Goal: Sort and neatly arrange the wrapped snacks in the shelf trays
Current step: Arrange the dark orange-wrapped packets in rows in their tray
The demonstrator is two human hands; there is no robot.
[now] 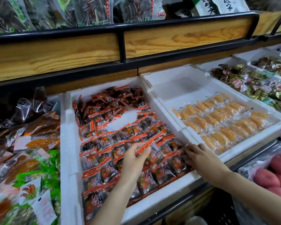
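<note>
Above the tray (66,143) of dark packs (108,172), the left hand (133,158) pinches one pack (145,146) — long axis slanting up to the right — while the right hand (201,154) curls fingertips onto packs by the right wall, grip unclear.

Shop, snack aisle of a grocery. Tiered display shelving (177,41) with wood-grain fronts and black metal rails (122,46). Lower tier holds white foam trays (66,135) side by side, each filled with many identical wrapped goods: red-and-black snack packets (104,143), yellow packets (217,122), foil-wrapped sweets (250,85). Upper tier is packed with sealed bags (94,12) bearing printed labels. More bagged goods (36,140) are piled at left. A clear bag (276,169) of pink items sits at the right edge.
</note>
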